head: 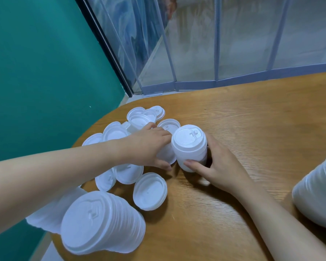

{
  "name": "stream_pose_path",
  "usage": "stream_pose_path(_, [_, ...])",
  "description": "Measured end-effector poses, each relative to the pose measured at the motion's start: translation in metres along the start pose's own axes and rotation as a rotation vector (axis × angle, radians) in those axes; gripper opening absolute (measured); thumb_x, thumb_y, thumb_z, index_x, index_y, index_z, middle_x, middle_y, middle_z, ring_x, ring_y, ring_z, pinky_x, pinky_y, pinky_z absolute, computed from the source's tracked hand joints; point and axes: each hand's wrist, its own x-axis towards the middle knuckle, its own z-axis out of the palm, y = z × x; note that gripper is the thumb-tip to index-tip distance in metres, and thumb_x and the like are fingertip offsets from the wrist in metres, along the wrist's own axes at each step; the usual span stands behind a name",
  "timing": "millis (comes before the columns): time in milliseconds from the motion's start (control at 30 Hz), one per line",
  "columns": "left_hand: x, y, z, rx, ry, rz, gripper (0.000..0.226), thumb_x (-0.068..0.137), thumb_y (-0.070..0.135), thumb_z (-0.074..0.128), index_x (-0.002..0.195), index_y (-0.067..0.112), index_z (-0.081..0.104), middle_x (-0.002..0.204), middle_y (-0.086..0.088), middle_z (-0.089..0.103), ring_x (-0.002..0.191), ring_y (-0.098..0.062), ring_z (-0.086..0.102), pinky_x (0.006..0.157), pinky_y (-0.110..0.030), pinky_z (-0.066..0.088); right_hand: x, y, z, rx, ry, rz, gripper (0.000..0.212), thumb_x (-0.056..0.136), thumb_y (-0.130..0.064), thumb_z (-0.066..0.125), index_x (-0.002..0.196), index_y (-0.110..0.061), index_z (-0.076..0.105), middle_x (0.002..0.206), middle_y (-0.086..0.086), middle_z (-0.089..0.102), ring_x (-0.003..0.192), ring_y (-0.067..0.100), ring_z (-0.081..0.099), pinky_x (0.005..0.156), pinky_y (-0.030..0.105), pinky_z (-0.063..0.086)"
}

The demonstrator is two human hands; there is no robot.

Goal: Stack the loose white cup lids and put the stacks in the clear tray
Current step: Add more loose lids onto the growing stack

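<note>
right hand (221, 162): grips short lid stack (189, 147), upright on wooden table (252, 117)
left hand (151, 146): holds one lid (166, 154) beside that stack
loose lids (120, 132): scattered behind left hand
tall stack (100, 221): near edge, leaning

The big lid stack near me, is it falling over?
Yes, it looks tipped. The big lid stack leans on its side at the wooden table edge, unlike the upright stack that the right hand holds.

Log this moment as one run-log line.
right hand: holds short lid stack | left hand: on loose lids | tall stack: near edge | tray: unseen
</note>
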Motion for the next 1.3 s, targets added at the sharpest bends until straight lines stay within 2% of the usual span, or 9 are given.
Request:
stream_pose_path(167, [0.003, -0.003, 0.002, -0.032, 0.035, -0.011, 0.065, 0.083, 0.072, 0.067, 0.129, 0.028, 0.057, 0.115, 0.01, 0.06, 0.114, -0.013, 0.052, 0.108, -0.029, 0.021, -0.001, 0.0, -0.001, 0.005, -0.007, -0.002, 0.072, 0.081, -0.067, 0.07, 0.145, -0.044, 0.043, 0.13, -0.046, 0.048, 0.123, -0.016, 0.048, 0.1, 0.01, 0.037])
stream_pose_path(333, [-0.002, -0.003, -0.002, 0.086, -0.05, 0.065, 0.09, 0.072, 0.085, 0.065, 0.143, 0.031, 0.048, 0.131, 0.013, 0.056, 0.123, -0.013, 0.046, 0.115, -0.039, 0.022, -0.002, 0.0, -0.001, 0.007, -0.004, -0.004, 0.072, 0.081, -0.066, 0.069, 0.144, -0.043, 0.044, 0.128, -0.047, 0.048, 0.121, -0.017, 0.048, 0.099, 0.007, 0.035])
stream_pose_path(433, [-0.001, 0.002, 0.002, 0.19, -0.058, 0.106, 0.081, 0.075, 0.072, 0.072, 0.14, 0.029, 0.051, 0.13, 0.009, 0.057, 0.121, -0.017, 0.048, 0.113, -0.041, 0.026, -0.002, -0.001, 0.0, 0.023, -0.001, -0.003, 0.073, 0.081, -0.067, 0.069, 0.145, -0.043, 0.044, 0.13, -0.046, 0.049, 0.122, -0.016, 0.049, 0.099, 0.007, 0.036])
stream_pose_path(533, [-0.003, 0.002, -0.001, 0.151, -0.026, 0.084, 0.081, 0.076, 0.072, 0.072, 0.14, 0.029, 0.051, 0.131, 0.009, 0.056, 0.12, -0.015, 0.046, 0.11, -0.035, 0.024, -0.002, -0.001, -0.001, 0.024, -0.004, 0.01, 0.073, 0.08, -0.066, 0.07, 0.144, -0.044, 0.045, 0.13, -0.042, 0.051, 0.123, -0.013, 0.05, 0.1, 0.011, 0.038])
stream_pose_path(767, [-0.026, -0.017, -0.032, 0.176, 0.049, -0.048, 0.102, 0.072, 0.098, 0.045, 0.149, 0.031, 0.049, 0.106, 0.008, 0.039, 0.099, -0.015, 0.035, 0.099, -0.031, 0.028, -0.002, 0.004, -0.001, 0.024, -0.011, 0.027, 0.071, 0.081, -0.057, 0.078, 0.143, -0.045, 0.045, 0.129, -0.039, 0.054, 0.121, -0.012, 0.051, 0.098, 0.012, 0.039])
stream_pose_path(933, [-0.043, -0.022, -0.046, 0.1, 0.175, -0.089, 0.099, 0.073, 0.1, 0.038, 0.146, 0.035, 0.052, 0.111, 0.006, 0.048, 0.102, -0.016, 0.043, 0.102, -0.035, 0.032, -0.001, 0.004, 0.0, 0.022, -0.01, 0.029, 0.071, 0.082, -0.056, 0.079, 0.143, -0.046, 0.045, 0.128, -0.041, 0.053, 0.121, -0.012, 0.051, 0.098, 0.015, 0.04])
stream_pose_path(1067, [-0.049, -0.014, -0.057, -0.084, 0.257, -0.096, 0.086, 0.08, 0.087, 0.057, 0.15, 0.039, 0.046, 0.125, 0.011, 0.047, 0.108, -0.007, 0.033, 0.107, -0.031, 0.028, -0.002, 0.003, -0.001, 0.025, -0.012, 0.035, 0.07, 0.082, -0.056, 0.079, 0.143, -0.048, 0.045, 0.129, -0.037, 0.055, 0.122, -0.007, 0.053, 0.1, 0.022, 0.043])
stream_pose_path(1167, [-0.048, -0.003, -0.068, -0.352, 0.294, -0.104, 0.079, 0.078, 0.059, 0.083, 0.146, 0.041, 0.047, 0.136, 0.018, 0.043, 0.124, -0.004, 0.042, 0.111, -0.032, 0.038, -0.002, 0.002, -0.001, 0.026, -0.006, 0.034, 0.072, 0.082, -0.056, 0.079, 0.144, -0.047, 0.045, 0.13, -0.037, 0.055, 0.122, -0.008, 0.052, 0.101, 0.022, 0.043])
stream_pose_path(1300, [-0.038, 0.014, -0.08, -0.602, 0.401, -0.158, 0.078, 0.071, 0.038, 0.095, 0.137, 0.035, 0.053, 0.136, 0.017, 0.052, 0.13, -0.004, 0.053, 0.113, -0.03, 0.045, -0.001, 0.002, -0.001, 0.029, -0.011, 0.033, 0.072, 0.082, -0.056, 0.079, 0.145, -0.046, 0.045, 0.13, -0.034, 0.057, 0.121, -0.007, 0.053, 0.1, 0.024, 0.045])
